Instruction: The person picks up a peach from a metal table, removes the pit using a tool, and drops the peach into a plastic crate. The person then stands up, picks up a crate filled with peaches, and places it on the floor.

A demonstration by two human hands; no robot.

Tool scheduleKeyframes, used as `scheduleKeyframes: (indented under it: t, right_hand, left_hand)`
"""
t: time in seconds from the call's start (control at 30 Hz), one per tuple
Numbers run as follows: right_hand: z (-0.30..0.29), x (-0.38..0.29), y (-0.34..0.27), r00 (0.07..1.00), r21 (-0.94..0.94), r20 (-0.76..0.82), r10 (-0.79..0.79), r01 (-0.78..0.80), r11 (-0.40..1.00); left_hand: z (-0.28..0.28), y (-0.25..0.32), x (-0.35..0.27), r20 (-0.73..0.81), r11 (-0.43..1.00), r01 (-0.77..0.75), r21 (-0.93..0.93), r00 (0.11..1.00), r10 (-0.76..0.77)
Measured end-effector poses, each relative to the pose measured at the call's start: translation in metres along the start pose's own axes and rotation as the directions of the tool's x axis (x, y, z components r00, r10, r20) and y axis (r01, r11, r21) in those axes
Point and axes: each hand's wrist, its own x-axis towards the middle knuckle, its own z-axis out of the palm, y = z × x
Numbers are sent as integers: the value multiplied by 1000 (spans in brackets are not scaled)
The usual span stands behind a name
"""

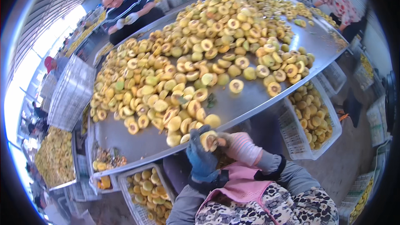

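My left hand [201,159], in a blue work glove, holds a yellow peach half [207,141] just past the near edge of the metal table [250,101]. Its brown, hollowed cut face is turned toward my right hand [242,148]. That hand wears a pale striped glove, and its fingers are bent against the fruit's cut side. Whether a small tool sits in those fingers is hidden. Beyond my hands, a broad heap of halved peaches [187,68] covers much of the table, many with brown pit centres facing up. Loose halves lie close to the near rim.
White plastic crates of peach halves stand below the table edge at left [147,190] and right [312,118]. Pits and scraps [109,159] lie on the left corner. Stacked crates [72,90] rise at far left. Co-workers [128,12] are around the table.
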Motion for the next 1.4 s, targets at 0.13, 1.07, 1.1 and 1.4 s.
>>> scheduleKeyframes:
  t: [0.13,1.07,1.1,1.4]
  right_hand:
    - [25,2,-6,996,221,13,-86,81,972]
    - [45,-4,51,808,-225,576,125,9,974]
    - [46,-4,51,821,-271,546,167,-15,962]
    - [31,-11,25,898,-300,430,96,42,953]
  left_hand:
    - [-11,-4,-3,49,998,9,-66,999,-6]
    - [-258,-129,-99,-74,613,789,-41,609,-789]
    - [-274,-129,-102,-191,658,692,296,718,-669]
    - [-281,-66,189,-58,765,64,641,998,-35]
